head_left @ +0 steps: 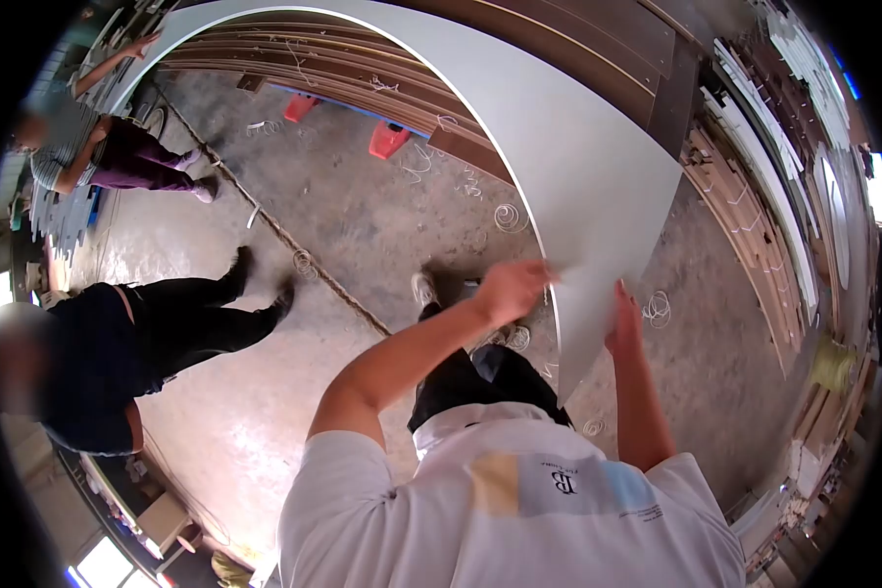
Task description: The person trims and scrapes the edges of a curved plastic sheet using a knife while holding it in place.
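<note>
A large pale grey-white panel [598, 186] with a curved inner edge arches across the view, its narrow end in front of my body. My left hand [513, 292] is closed at that inner edge, fingertips together and slightly blurred. What it pinches, if anything, is too small to make out. My right hand [625, 321] rests against the opposite edge of the panel near the narrow end, with its fingers stretched out. Far along the arch at upper left, another person's hand [143, 45] is at the panel's other end.
One person in a striped top [64, 147] stands at upper left; another in dark clothes [118, 343] stands at left. A long rope-like strip [265, 218] crosses the concrete floor. Two red objects [389, 140], curled shavings [508, 218], stacked brown boards [314, 59] and long strips [755, 225] lie around.
</note>
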Motion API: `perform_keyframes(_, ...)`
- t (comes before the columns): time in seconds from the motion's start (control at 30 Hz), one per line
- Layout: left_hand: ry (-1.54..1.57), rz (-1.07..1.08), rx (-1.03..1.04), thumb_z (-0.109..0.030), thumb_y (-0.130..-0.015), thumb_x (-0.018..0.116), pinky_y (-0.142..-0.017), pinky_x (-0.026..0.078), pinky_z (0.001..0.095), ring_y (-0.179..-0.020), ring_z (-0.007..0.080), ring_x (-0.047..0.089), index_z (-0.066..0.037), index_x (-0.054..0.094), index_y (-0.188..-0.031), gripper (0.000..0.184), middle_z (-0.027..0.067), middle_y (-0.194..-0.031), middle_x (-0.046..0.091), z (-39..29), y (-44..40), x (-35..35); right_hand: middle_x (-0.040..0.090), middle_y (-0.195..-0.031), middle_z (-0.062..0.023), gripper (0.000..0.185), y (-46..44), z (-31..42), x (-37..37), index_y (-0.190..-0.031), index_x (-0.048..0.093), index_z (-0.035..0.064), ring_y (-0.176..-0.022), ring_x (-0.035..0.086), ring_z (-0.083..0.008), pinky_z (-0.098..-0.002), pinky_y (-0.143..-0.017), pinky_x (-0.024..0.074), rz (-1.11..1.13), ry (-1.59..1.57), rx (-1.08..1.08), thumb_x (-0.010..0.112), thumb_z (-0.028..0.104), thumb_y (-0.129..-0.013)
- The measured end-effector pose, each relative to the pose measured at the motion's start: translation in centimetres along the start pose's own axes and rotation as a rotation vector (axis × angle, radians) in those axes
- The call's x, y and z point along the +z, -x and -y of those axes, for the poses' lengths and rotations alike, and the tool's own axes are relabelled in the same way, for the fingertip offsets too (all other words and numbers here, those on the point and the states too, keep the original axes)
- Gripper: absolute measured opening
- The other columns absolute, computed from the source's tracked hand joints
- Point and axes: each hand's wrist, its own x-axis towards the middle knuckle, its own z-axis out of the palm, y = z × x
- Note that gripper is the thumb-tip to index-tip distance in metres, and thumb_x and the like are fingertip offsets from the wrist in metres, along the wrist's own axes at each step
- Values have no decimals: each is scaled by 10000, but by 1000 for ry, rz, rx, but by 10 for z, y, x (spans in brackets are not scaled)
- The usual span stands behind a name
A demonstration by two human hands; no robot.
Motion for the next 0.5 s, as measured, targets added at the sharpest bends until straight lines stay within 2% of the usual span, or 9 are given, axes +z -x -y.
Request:
perform_keyframes(0.07,-76,-226,-504,-118,-980,650,-777,598,446,-967,339,740,-151,752,-1200,244,123,-1138,755,47,-32,-15,701,-1258,-112,445,-5,2,-12,-1411,573,15,-1098,708,-254,-418,-939,593,126,-20,-3,608,334,-1102)
perform_keyframes(0.1,44,-446,-654,-191,-995,607,-801,590,500,-954,376,740,-154,757,-1152,220,176,-1046,769,74,-58,-42,702,-1256,-111,440,-7,3,-17,-1412,574,21,-1101,708,-256,-420,-944,593,190,-27,-7,610,331,-1102)
perform_keyframes(0.2,-288,-760,-377,-202,-956,665,-811,579,505,-957,380,731,-176,799,-1137,226,155,-1109,738,170,-127,-126,686,-1296,-101,440,4,-5,-7,-1442,553,49,-1148,693,-260,-432,-972,585,71,-249,114,623,312,-1097)
perform_keyframes(0.23,-350,-779,-406,-194,-956,658,-838,581,496,-982,377,725,-189,798,-1166,253,132,-1129,742,180,-145,-149,680,-1305,-101,446,3,-5,-3,-1455,538,51,-1155,689,-261,-435,-965,587,75,-233,106,625,301,-1096)
perform_keyframes(0.3,-451,-775,-433,-154,-954,662,-860,584,456,-1012,365,726,-178,800,-1185,271,119,-1096,756,200,-168,-172,667,-1324,-101,462,7,-8,-4,-1480,506,56,-1168,683,-265,-442,-951,590,68,-199,98,629,281,-1095)
perform_keyframes(0.37,-412,-785,-357,-138,-951,650,-861,583,456,-1014,369,720,-169,791,-1182,272,103,-1132,749,200,-174,-170,668,-1319,-97,460,10,-11,-9,-1482,506,58,-1165,683,-260,-438,-953,588,26,-155,103,636,265,-1092)
perform_keyframes(0.5,-544,-628,-171,-105,-910,634,-760,601,442,-941,340,724,-217,805,-1117,292,86,-1061,743,172,-156,-127,668,-1316,-94,455,7,-7,3,-1478,511,56,-1150,684,-246,-414,-951,585,48,-163,55,642,255,-1091)
